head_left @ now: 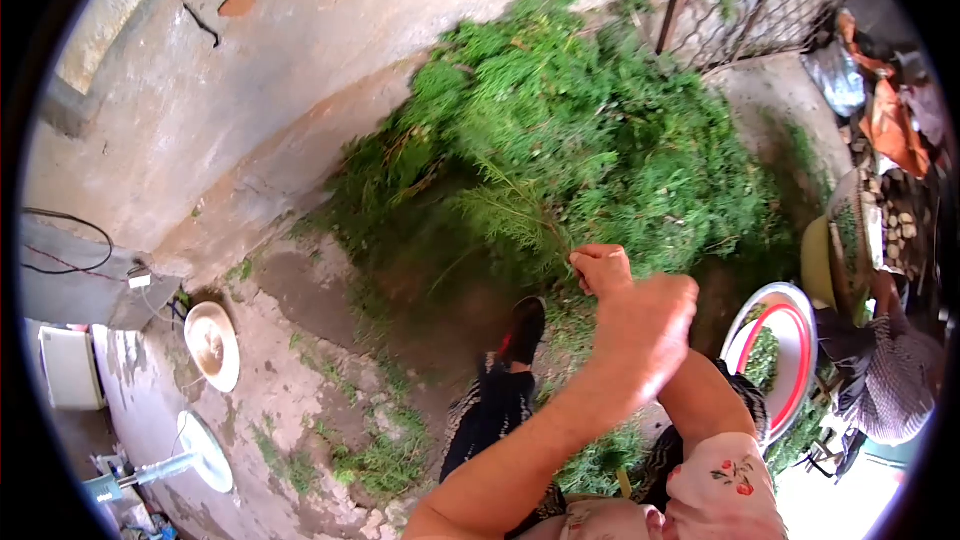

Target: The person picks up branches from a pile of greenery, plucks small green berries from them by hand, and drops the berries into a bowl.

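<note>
Sprig (510, 205) held before the green pile (560, 90).
Left hand (660, 315) curled; whether it grips anything cannot be determined. Beyond it, right hand (600, 268) pinched shut on the sprig's lower end. A firm, low pinch should best steady the foliage. Pile lies farther off, against the wall (330, 10). No legible labels or writing.

1 light-green, feathery sprig (512, 206) (stem end downward) fans out before heaped green branches (640, 130).
</note>
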The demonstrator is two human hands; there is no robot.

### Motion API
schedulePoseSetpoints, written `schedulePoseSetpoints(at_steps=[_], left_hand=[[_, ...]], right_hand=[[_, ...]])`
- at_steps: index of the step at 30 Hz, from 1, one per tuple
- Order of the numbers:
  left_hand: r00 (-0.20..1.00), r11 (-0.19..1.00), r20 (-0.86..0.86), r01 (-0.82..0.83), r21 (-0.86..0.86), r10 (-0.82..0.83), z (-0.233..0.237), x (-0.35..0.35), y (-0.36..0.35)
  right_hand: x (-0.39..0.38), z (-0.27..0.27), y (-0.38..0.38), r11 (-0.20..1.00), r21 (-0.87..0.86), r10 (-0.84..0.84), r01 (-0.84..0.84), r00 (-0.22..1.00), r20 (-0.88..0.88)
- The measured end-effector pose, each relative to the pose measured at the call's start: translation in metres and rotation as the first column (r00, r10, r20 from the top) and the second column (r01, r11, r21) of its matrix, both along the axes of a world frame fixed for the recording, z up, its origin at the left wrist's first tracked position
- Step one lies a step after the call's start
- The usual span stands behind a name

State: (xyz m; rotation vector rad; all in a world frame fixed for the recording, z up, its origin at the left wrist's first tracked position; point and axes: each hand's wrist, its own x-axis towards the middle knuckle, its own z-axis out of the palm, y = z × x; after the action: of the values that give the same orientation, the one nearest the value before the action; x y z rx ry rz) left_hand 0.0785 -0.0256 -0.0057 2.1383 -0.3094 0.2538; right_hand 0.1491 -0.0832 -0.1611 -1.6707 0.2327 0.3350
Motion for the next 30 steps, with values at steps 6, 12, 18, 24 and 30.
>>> schedulePoseSetpoints(at_steps=[6, 12, 18, 24, 30], left_hand=[[0.921, 0.540, -0.301, -0.389, -0.746, 0.248, -0.016, 0.023, 0.020], [0.780, 0.285, -0.554, -0.623, -0.728, 0.292, -0.011, 0.036, 0.028], [0.865, 0.331, -0.494, -0.494, -0.804, 0.091, -0.009, 0.044, 0.014], [0.879, 0.229, -0.476, -0.462, -0.857, -0.004, 0.002, 0.049, -0.005], [0.856, 0.253, -0.507, -0.470, -0.846, -0.106, 0.001, 0.047, -0.016]], right_hand=[[-0.023, 0.087, -0.037, 0.928, -0.373, 0.136, 0.007, 0.924, 0.357], [-0.058, 0.127, -0.049, 0.879, -0.464, 0.278, 0.113, 0.668, 0.690], [-0.082, 0.142, -0.065, 0.829, -0.559, 0.444, 0.006, 0.601, 0.665], [-0.069, 0.160, -0.102, 0.904, -0.373, 0.392, -0.208, 0.753, 0.529], [-0.055, 0.174, -0.130, 0.942, 0.212, 0.202, -0.259, 0.945, 0.257]])
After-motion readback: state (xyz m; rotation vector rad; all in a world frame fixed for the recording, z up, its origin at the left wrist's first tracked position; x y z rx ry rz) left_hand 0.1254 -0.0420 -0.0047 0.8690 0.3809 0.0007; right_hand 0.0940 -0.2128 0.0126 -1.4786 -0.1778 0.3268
